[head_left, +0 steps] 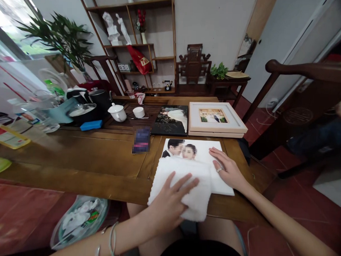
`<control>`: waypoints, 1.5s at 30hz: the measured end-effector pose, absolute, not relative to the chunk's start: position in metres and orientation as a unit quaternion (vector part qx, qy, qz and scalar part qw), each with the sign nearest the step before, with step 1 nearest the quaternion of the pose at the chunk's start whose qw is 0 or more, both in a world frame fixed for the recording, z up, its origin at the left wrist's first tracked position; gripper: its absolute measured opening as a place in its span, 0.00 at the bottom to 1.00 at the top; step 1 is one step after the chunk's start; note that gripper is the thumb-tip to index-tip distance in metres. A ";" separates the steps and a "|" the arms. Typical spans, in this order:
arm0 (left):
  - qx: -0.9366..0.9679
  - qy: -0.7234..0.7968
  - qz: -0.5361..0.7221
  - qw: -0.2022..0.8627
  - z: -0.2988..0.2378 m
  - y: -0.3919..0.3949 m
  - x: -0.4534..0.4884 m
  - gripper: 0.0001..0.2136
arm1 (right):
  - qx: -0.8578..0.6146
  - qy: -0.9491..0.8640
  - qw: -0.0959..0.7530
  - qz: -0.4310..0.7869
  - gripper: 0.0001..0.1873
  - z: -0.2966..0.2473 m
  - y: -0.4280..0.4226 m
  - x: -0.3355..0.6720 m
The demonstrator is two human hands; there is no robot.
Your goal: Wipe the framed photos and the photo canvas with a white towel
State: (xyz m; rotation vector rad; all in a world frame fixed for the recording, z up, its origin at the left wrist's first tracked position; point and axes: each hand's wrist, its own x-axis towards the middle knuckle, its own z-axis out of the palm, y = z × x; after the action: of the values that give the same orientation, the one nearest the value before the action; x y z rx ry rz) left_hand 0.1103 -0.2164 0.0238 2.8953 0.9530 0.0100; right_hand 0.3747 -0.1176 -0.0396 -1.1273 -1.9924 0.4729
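Note:
A white cloth lies over the lower left part of a photo panel that shows two people on a white ground. My left hand rests on the cloth with its fingers spread. On the panel's right side lies my right hand, fingers stretched out flat, a ring on one finger. The cloth's lower edge hangs over the front edge of the wooden table. What is under the cloth is hidden.
Behind the panel lie a dark photo panel and a framed picture. A phone-like dark item, a white lidded cup and a blue sponge-like block are further left. A waste bin stands below the table.

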 end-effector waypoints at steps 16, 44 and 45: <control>0.905 0.426 0.024 -0.003 0.022 -0.107 0.091 0.14 | -0.433 -0.790 0.395 0.181 0.19 -0.042 -0.116 0.376; 0.926 0.358 0.078 0.089 0.044 -0.079 0.090 0.08 | -0.424 -0.795 0.398 0.173 0.19 -0.045 -0.115 0.378; 0.924 0.365 0.068 0.094 0.045 -0.090 0.091 0.09 | -0.423 -0.796 0.398 0.173 0.19 -0.045 -0.115 0.377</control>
State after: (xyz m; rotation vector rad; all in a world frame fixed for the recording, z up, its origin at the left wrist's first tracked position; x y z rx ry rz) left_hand 0.0908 -0.0899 0.0448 2.7402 1.0840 0.2011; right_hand 0.3775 -0.1154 -0.0450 -1.0704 -2.0141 0.4372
